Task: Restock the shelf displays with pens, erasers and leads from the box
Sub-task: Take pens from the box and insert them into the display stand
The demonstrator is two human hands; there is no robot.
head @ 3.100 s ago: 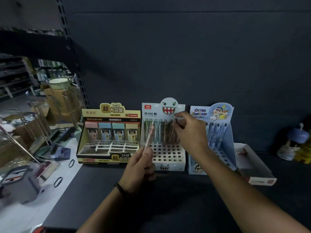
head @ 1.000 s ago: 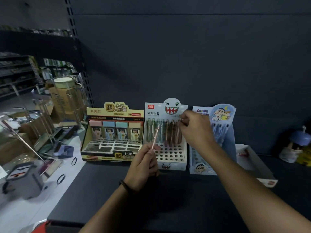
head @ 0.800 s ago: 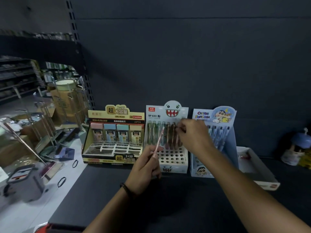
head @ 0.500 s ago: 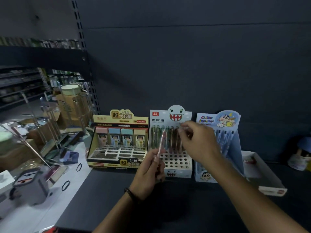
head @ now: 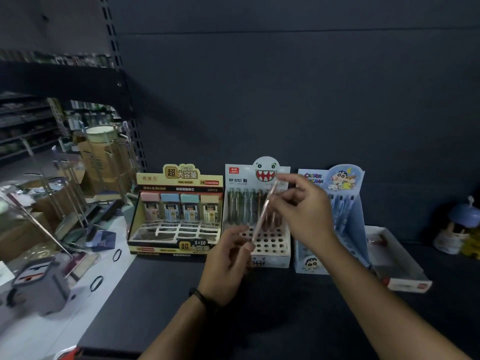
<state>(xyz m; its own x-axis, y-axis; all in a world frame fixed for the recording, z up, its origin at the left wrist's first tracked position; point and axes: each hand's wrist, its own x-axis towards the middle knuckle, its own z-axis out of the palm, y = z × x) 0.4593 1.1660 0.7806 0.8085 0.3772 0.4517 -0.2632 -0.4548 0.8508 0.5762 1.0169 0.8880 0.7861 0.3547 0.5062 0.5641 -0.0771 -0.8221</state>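
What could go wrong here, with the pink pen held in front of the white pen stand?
The pink pen is pinched only at its ends, by the left hand and right hand, so it might slip. The right hand is close to the row of pens in the stand and could knock them.

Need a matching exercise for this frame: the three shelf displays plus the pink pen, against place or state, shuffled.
Things:
1. yellow lead display
2. shark-face pen display
3. blue cartoon pen display
4. pink pen

Places or states:
A. rightmost of the three displays
B. slanted, between the left hand and the right hand
C. leftmost of the three displays
D. middle display, front holes empty

Pairs: 1-C, 2-D, 3-A, 4-B
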